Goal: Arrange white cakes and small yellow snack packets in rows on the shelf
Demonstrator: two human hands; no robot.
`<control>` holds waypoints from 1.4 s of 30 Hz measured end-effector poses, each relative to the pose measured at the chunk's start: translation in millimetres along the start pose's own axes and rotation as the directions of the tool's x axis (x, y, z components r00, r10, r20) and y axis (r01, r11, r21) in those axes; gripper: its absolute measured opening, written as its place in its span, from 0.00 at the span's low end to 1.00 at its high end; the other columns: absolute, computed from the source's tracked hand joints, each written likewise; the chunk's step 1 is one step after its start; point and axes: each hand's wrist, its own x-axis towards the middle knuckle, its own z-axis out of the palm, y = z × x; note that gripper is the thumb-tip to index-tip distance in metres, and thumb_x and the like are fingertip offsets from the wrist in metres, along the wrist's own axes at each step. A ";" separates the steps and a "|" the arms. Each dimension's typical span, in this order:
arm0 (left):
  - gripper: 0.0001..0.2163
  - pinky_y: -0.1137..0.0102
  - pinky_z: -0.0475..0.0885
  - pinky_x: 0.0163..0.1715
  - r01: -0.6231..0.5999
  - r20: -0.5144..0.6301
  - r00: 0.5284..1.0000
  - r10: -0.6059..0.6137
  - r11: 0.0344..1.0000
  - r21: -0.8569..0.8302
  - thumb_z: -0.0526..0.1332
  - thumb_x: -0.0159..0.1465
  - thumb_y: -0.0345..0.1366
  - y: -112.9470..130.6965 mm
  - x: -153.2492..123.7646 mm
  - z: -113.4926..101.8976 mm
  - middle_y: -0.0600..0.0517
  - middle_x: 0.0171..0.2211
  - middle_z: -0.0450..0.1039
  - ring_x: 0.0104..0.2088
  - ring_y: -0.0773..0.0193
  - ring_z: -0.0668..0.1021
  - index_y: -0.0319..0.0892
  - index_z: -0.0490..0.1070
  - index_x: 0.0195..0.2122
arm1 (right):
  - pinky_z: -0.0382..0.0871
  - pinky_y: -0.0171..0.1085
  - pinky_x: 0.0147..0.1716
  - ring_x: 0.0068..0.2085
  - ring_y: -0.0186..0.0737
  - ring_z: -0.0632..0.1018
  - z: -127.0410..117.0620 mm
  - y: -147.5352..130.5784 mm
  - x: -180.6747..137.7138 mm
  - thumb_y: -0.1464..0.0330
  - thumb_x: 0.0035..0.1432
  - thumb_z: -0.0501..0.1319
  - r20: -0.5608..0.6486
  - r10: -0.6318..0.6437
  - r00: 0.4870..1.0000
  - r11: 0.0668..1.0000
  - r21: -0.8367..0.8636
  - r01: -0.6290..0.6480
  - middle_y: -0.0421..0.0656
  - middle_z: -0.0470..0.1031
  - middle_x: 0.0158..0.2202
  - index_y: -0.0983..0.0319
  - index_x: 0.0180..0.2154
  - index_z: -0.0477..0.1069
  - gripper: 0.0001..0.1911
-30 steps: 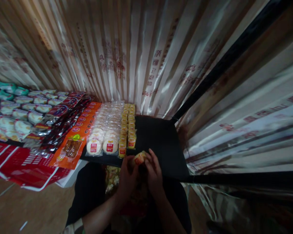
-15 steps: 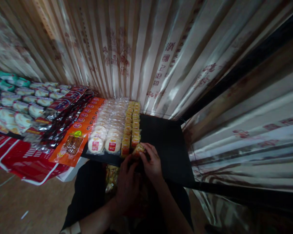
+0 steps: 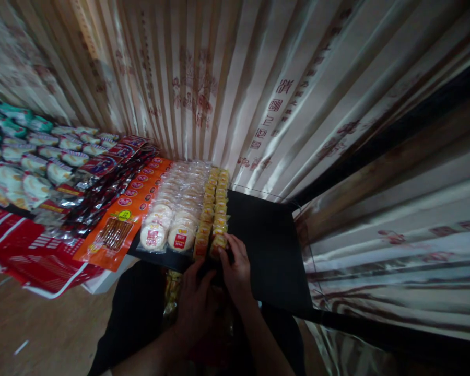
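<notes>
Two rows of small yellow snack packets (image 3: 208,206) run back along the black shelf (image 3: 268,245). At the near end of the right-hand row, my right hand (image 3: 237,269) has its thumb and fingers closed on one yellow snack packet (image 3: 218,243). My left hand (image 3: 196,292) is just in front of the shelf edge, below the left row; its thumb and index finger are apart, with nothing visible between them. Beneath it, a clear bag of yellow packets (image 3: 172,292) shows at lap height, partly hidden by that hand.
Left of the yellow rows stand clear-wrapped round white crackers (image 3: 182,235), an orange snack pack (image 3: 119,224), dark red packs (image 3: 109,169) and white packs (image 3: 35,162). A red basket (image 3: 43,261) sits below. A pleated printed curtain (image 3: 235,78) hangs behind.
My right hand has lowered the yellow packet from a tilted position into line at the front of the right row. My left hand has drawn back slightly, toward me and left.
</notes>
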 end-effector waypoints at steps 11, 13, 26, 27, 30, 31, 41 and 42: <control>0.20 0.58 0.68 0.52 0.007 0.017 1.000 -0.007 1.000 0.008 0.49 0.60 0.23 -16.8 6.2 1.7 0.42 0.57 0.54 0.58 0.56 0.61 0.40 0.63 0.53 | 0.64 0.45 0.50 0.50 0.44 0.70 10.1 2.9 -8.9 0.60 0.56 0.56 -0.010 0.220 0.975 0.971 0.095 -0.218 0.47 0.69 0.49 0.59 0.52 0.65 0.22; 0.21 0.59 0.67 0.54 0.006 0.015 1.000 -0.006 1.000 -0.020 0.48 0.61 0.23 -17.0 8.8 4.3 0.41 0.57 0.54 0.59 0.57 0.61 0.39 0.60 0.56 | 0.64 0.45 0.51 0.50 0.44 0.70 11.0 1.3 -9.1 0.60 0.56 0.56 -0.001 0.232 0.973 0.967 0.105 -0.230 0.47 0.69 0.49 0.59 0.52 0.65 0.22; 0.23 0.63 0.69 0.52 -0.058 -0.023 0.998 0.057 0.997 -0.056 0.48 0.63 0.26 -32.2 25.4 8.5 0.43 0.53 0.64 0.55 0.61 0.66 0.42 0.54 0.60 | 0.70 0.41 0.42 0.42 0.43 0.75 17.4 -7.1 -4.4 0.60 0.52 0.60 0.024 0.361 0.932 0.908 0.218 -0.358 0.46 0.73 0.43 0.61 0.46 0.65 0.20; 0.22 0.64 0.69 0.51 -0.076 -0.034 0.997 0.075 0.996 -0.034 0.48 0.63 0.26 -33.2 26.0 9.3 0.43 0.52 0.64 0.54 0.61 0.67 0.42 0.56 0.60 | 0.70 0.41 0.41 0.40 0.42 0.76 17.9 -6.9 -4.8 0.60 0.51 0.61 0.025 0.386 0.922 0.895 0.230 -0.381 0.46 0.74 0.42 0.61 0.45 0.65 0.20; 0.18 0.67 0.71 0.49 -0.138 -0.036 0.990 0.139 0.990 0.032 0.49 0.64 0.27 -35.1 29.0 13.5 0.44 0.48 0.67 0.50 0.63 0.69 0.42 0.63 0.55 | 0.70 0.40 0.41 0.40 0.42 0.76 18.3 -4.2 -5.6 0.60 0.50 0.61 0.019 0.399 0.917 0.893 0.221 -0.393 0.46 0.74 0.42 0.60 0.42 0.66 0.17; 0.17 0.67 0.71 0.48 -0.157 -0.032 0.987 0.159 0.986 0.051 0.49 0.64 0.28 -35.4 30.5 14.8 0.45 0.46 0.68 0.49 0.63 0.70 0.41 0.64 0.54 | 0.70 0.40 0.42 0.41 0.42 0.75 18.2 -2.7 -5.8 0.60 0.50 0.61 0.011 0.381 0.924 0.904 0.206 -0.375 0.46 0.74 0.42 0.60 0.40 0.67 0.16; 0.17 0.68 0.68 0.49 -0.248 -0.033 0.966 0.257 0.955 0.164 0.44 0.66 0.32 -35.3 32.0 21.4 0.45 0.44 0.71 0.48 0.63 0.70 0.38 0.67 0.51 | 0.67 0.42 0.46 0.46 0.43 0.73 16.9 9.3 -8.4 0.59 0.52 0.59 0.004 0.311 0.950 0.940 0.147 -0.308 0.46 0.72 0.45 0.60 0.39 0.68 0.14; 0.17 0.68 0.68 0.49 -0.251 -0.024 0.966 0.259 0.952 0.175 0.45 0.66 0.33 -35.8 31.0 21.9 0.46 0.45 0.71 0.48 0.63 0.70 0.39 0.66 0.51 | 0.67 0.42 0.46 0.45 0.43 0.73 16.7 9.3 -8.7 0.59 0.53 0.59 0.005 0.310 0.951 0.941 0.143 -0.308 0.46 0.72 0.45 0.60 0.39 0.68 0.14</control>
